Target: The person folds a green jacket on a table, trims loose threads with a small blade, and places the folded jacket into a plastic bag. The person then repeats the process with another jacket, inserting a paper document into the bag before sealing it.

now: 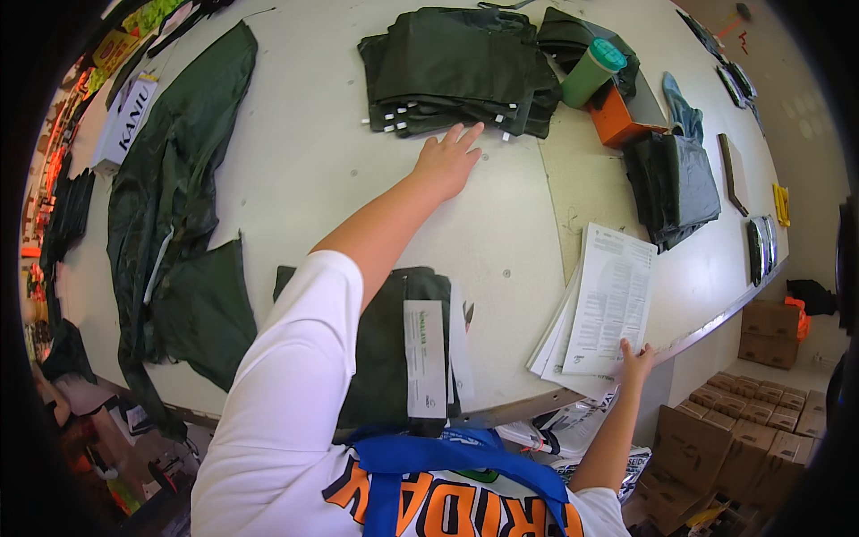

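Observation:
My left hand (449, 161) reaches forward with its fingers apart, fingertips at the near edge of a stack of folded dark green garments (456, 60) with small white tags. Whether they touch it I cannot tell. My right hand (636, 366) grips the near corner of a printed paper sheet (611, 295), on top of fanned sheets at the table's near edge. Close to my body lies a folded dark green garment (376, 349) with a printed white card (425, 359) on it, partly behind my left sleeve. Scissor-like metal tips (468, 313) show beside the card.
An unfolded dark green garment (181, 201) hangs over the near edge at left, beside a white box (126, 124). A green tumbler (594, 72), an orange box (614, 117) and bagged folded garments (678, 184) stand at right. Cardboard boxes (751, 429) are stacked below.

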### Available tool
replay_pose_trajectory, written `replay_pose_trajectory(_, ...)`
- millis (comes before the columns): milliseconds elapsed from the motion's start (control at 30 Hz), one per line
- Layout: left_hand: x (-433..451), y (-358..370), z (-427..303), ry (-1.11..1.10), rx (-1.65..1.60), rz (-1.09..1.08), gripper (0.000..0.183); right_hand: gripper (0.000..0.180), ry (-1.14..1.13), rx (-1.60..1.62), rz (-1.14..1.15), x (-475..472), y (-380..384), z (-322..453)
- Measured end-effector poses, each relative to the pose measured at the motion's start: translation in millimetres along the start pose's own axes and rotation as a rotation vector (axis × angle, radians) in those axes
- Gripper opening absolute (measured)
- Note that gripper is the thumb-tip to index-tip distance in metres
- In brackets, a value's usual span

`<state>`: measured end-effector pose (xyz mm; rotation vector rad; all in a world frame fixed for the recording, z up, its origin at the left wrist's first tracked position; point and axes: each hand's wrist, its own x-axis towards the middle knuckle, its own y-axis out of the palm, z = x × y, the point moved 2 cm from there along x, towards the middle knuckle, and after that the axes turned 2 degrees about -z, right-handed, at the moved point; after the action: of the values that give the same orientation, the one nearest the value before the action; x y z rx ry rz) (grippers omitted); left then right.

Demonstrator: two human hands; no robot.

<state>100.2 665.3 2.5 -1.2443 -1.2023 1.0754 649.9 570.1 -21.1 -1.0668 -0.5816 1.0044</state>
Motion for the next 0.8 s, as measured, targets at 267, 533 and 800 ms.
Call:
replay_pose_trajectory(267,64.8,16.0,33.6,-0.003,-0.259,-0.369,0.029,0.054,-0.096,-0.107,-0.106,-11.3,-6.4,20.7)
replay_pose_trajectory(533,-57.2,-175.9,38.2,0.284,-0.3,-0.834,0.019,0.037,-0.279,-0.275,-0.267,-24.4,-16.7,36.1)
replay_pose_trajectory(800,-340.0,-114.6,-48.0,0.112,-0.542,-0.21,0.03,0.024,0.004,0.353,0.171,2.5,-43.6,15.5)
